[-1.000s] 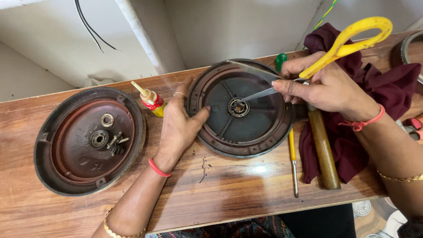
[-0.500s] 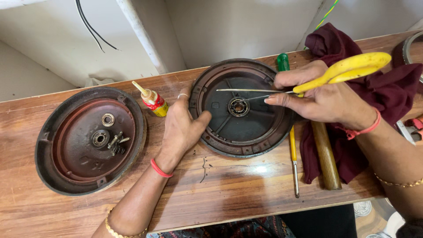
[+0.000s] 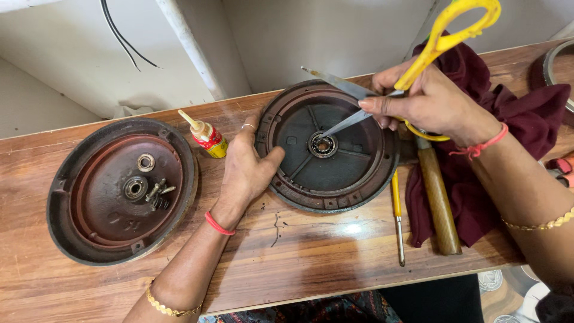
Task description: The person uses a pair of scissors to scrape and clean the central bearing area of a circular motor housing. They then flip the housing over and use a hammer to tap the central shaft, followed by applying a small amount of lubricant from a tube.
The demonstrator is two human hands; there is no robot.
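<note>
1. The dark round metal cover (image 3: 327, 146) lies hollow side up near the back edge of the wooden worktop (image 3: 311, 257), right of the middle, with a bearing (image 3: 323, 145) seated in its centre.
2. The right hand (image 3: 427, 101) is closed around yellow-handled scissors (image 3: 412, 63); the blades are spread, and one tip is at the bearing.
3. The left hand (image 3: 246, 164) lies flat with fingers spread, pressing on the cover's left rim.
4. By my reading, the work at the bearing is under way; it is not out of its seat.
5. A second cover (image 3: 122, 190) near the left end holds a ring and loose screws.
6. A small glue bottle (image 3: 204, 136) stands between the covers; a screwdriver (image 3: 397, 215), a wooden handle (image 3: 437, 200) and a maroon cloth (image 3: 514, 125) lie to the right.
</note>
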